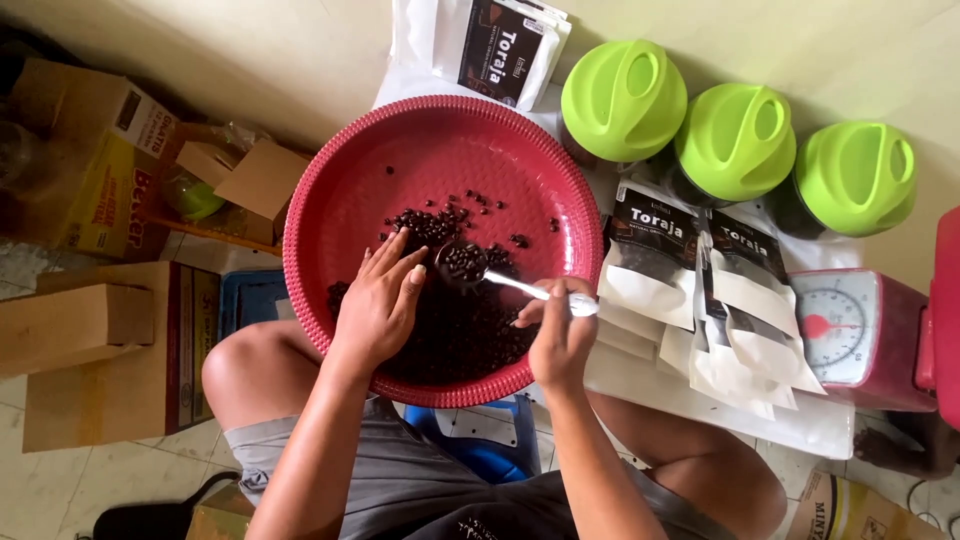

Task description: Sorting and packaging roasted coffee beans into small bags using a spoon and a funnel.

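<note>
A wide red round tray (330,210) rests on my lap and holds a heap of dark roasted beans (470,330). My right hand (560,335) grips the handle of a metal spoon (500,278) whose bowl is full of beans. My left hand (382,300) lies flat with fingers spread on the tray, its fingertips beside the spoon bowl and touching the beans.
Three jars with green lids (622,98) stand at the back right. White pouches with dark labels (655,255) lie beside the tray, more behind it (500,45). A red kitchen scale (860,330) sits at right. Cardboard boxes (90,180) crowd the left.
</note>
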